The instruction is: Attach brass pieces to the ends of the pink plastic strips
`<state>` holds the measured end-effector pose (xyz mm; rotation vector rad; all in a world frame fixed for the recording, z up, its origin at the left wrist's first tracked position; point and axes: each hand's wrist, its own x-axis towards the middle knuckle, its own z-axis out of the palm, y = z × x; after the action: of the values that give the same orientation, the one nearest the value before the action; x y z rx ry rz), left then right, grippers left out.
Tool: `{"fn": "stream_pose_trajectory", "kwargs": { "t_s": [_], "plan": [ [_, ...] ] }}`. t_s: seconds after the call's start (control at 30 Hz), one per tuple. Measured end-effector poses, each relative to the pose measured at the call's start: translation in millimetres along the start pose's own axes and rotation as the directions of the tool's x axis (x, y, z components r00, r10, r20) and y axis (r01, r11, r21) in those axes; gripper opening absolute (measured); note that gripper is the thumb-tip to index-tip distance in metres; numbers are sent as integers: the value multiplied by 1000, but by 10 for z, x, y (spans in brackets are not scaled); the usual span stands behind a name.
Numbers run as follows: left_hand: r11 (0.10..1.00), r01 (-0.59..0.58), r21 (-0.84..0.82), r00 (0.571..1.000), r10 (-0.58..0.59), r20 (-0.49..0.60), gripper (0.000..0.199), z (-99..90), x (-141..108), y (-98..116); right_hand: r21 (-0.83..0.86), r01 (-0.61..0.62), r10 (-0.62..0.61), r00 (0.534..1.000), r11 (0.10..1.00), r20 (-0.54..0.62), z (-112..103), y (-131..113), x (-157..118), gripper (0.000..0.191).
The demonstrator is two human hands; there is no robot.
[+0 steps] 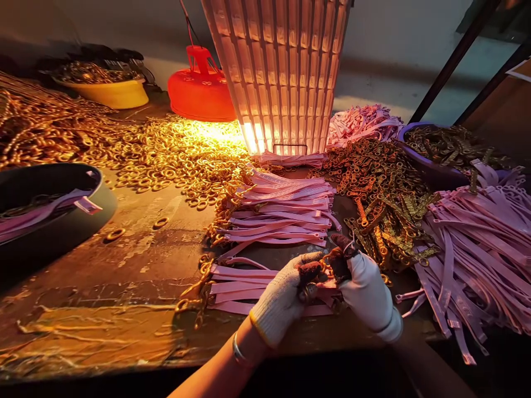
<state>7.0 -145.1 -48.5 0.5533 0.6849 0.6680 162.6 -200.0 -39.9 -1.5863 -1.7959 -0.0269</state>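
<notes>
My left hand (pixel 286 296), in a knitted white glove with dark fingertips, is closed at the table's near side. Its fingers pinch a small gold-coloured metal link (pixel 327 266). Close against it, my right hand (pixel 367 290), in a smoother white glove with dark fingertips, is also closed; what its fingers hold is hidden. A thin pale piece (pixel 352 243) shows at its fingertips. Under and beside the hands lies a row of pink straps (pixel 238 290), with gold chain ends (pixel 199 284) at their left. Just beyond is a stack of more pink straps (pixel 282 213).
Loose gold rings (pixel 166 157) are heaped at back left under a red lamp (pixel 201 94). A ribbed translucent panel (pixel 286 72) stands behind. Gold chain pieces (pixel 377 193) and pink straps (pixel 485 249) pile up at right. A dark basin (pixel 103 204) sits at left.
</notes>
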Motion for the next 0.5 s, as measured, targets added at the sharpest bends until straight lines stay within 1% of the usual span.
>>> {"fn": "stream_pose_trajectory", "kwargs": {
  "t_s": [0.1,0.2,0.23,0.27,0.3,0.33,0.4,0.43,0.47,0.5],
  "plan": [
    [998,-25,62,997,30,-77,30,3,-31,5,76,-107,104,993,991,47,-20,19,12,43],
    [992,-53,112,993,64,-101,26,38,-92,21,208,-175,155,982,962,108,-19,13,29,37],
    [985,-82,151,991,97,-97,26,55,-116,23,254,-197,170,977,947,125,-14,7,34,36],
    [967,-135,214,983,157,-93,27,71,-140,23,298,-224,188,971,928,144,-5,0,39,35],
    [930,-212,300,965,247,-85,28,85,-163,17,342,-255,211,964,905,160,5,-9,47,31],
    [864,-307,398,929,363,-71,29,92,-183,7,388,-287,235,956,876,176,17,-20,57,27],
    [673,-467,574,825,565,9,33,84,-210,-22,494,-347,277,938,797,210,44,-53,88,20],
    [584,-523,621,778,625,67,38,66,-217,-37,549,-372,296,928,749,226,58,-76,109,18],
    [521,-564,640,745,655,124,45,41,-222,-51,600,-392,311,920,698,239,71,-103,131,16],
    [485,-592,644,731,660,174,52,12,-225,-60,645,-408,326,912,647,249,84,-134,154,13]
  ]
}}
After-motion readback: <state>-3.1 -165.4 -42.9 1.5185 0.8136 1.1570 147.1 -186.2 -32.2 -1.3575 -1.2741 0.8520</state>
